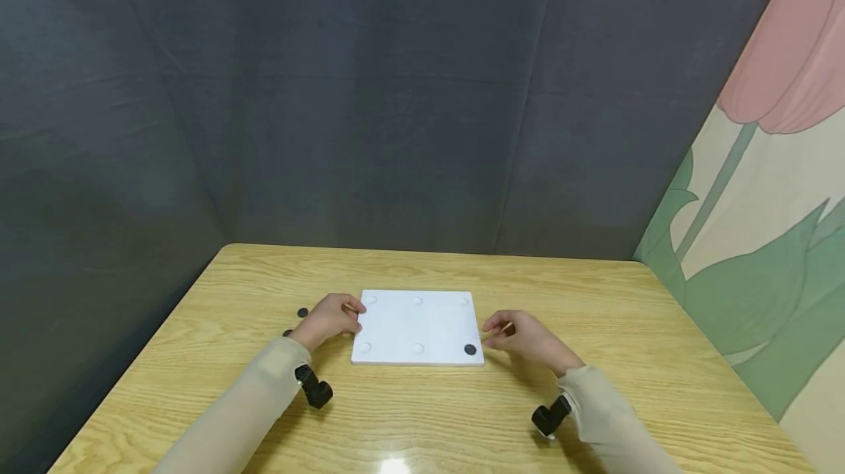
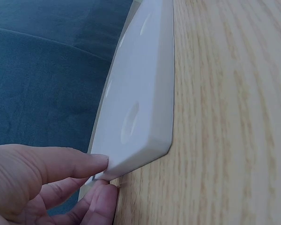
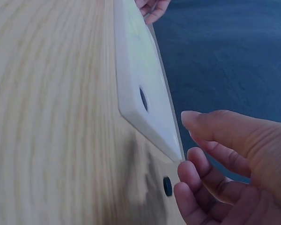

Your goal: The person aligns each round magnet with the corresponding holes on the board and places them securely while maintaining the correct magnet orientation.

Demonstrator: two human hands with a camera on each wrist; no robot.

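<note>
A white board (image 1: 416, 327) with several shallow round recesses lies on the wooden table. One black disc (image 1: 470, 349) sits in the recess at its near right corner. My left hand (image 1: 333, 318) is at the board's left edge; in the left wrist view the thumb lies over the top and curled fingers meet the side. Just off the right edge, my right hand (image 1: 521, 338) hovers with loosely bent fingers and nothing between them. A second black disc (image 3: 167, 186) is on the table by those fingertips, hidden by the hand in the head view.
To the left of the board, a black disc (image 1: 302, 312) lies on the table (image 1: 422, 423), and another disc (image 1: 287, 332) is partly covered by the left wrist. A dark curtain (image 1: 370, 107) hangs behind the table, with a flower-painted wall (image 1: 759, 254) at right.
</note>
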